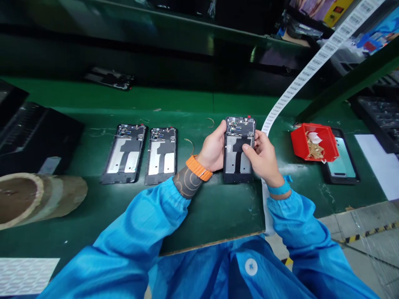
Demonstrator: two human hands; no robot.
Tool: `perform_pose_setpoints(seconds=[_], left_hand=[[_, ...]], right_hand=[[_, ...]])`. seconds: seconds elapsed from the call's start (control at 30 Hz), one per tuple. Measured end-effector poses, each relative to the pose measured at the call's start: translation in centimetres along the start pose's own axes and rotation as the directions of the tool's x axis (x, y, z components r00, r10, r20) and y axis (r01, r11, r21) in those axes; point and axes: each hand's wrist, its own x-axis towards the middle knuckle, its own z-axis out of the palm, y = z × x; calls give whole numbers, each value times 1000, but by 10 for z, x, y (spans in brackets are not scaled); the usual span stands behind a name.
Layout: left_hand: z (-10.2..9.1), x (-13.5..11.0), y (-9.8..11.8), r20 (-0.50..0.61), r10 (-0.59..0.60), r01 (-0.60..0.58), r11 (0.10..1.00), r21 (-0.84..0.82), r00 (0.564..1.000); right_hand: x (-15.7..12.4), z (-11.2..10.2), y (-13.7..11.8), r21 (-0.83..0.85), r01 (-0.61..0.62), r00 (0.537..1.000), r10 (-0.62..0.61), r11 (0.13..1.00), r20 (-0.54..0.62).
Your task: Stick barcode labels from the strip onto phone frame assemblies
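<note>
An opened smartphone (230, 154), its circuit board and silver battery bay bared, is held upright between my hands above the green bench. My left hand (213, 150) grips its left edge, the fingers partly hidden behind it. On the right edge my right hand (263, 158) is closed round the phone, its thumb resting on the black flex strip. To the left lie two similar opened phones, a nearer one (162, 155) and a farther one (125, 154), side by side on the bench (215, 211).
A strip of barcode labels (307, 72) runs down past my right hand. At right, a red bin (297, 143) of rubber bands sits against a black tray (352, 166). A cardboard tube (67, 197) lies at left. Another phone frame (107, 78) is at the back.
</note>
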Motion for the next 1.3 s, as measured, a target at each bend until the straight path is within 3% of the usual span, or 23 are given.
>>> perform_pose_setpoints(seconds=[0.33, 0.5, 0.57, 0.67, 0.73, 0.8, 0.87, 0.93, 1.0, 1.07, 1.17, 1.23, 1.3], left_hand=[[4, -2, 2, -9, -1, 1, 999, -49, 1000], [5, -2, 3, -54, 60, -64, 995, -82, 997], [5, -2, 5, -67, 99, -104, 992, -76, 993], [3, -1, 10, -84, 166, -172, 983, -71, 983], [1, 0, 14, -92, 211, -217, 974, -59, 973], [-3, 1, 22, -130, 266, -272, 962, -24, 955], [-8, 2, 31, -217, 321, -313, 947, 69, 922], [-16, 0, 40, -275, 366, -306, 922, 237, 889], [-23, -4, 49, -235, 310, -196, 892, 407, 921], [-30, -8, 54, -152, 125, -31, 861, 508, 981], [-34, -12, 56, -104, -119, 157, 813, 561, 987], [-32, -12, 54, -114, -109, 155, 801, 578, 987], [-31, -9, 54, -139, -14, 92, 813, 576, 990]], right_hand=[[2, -3, 0, 136, -46, 998, 38, 990, 58], [2, -5, 1, 165, -73, 989, 50, 984, 137], [2, -6, 1, 200, -138, 972, 95, 970, 214], [2, -8, 1, 190, -290, 908, 207, 938, 365], [2, -10, 1, 147, -353, 879, 274, 924, 390], [2, -13, 0, 140, -363, 904, 312, 921, 292], [3, -17, -1, 182, -356, 933, 338, 917, 123], [4, -23, -1, 243, -378, 919, 395, 893, -22], [5, -29, 1, 271, -432, 878, 470, 860, -91], [7, -35, 6, 254, -488, 844, 526, 835, -108], [10, -40, 12, 228, -497, 832, 535, 837, -149], [11, -40, 13, 211, -469, 843, 506, 858, -181], [12, -38, 13, 181, -416, 875, 446, 891, -185]])
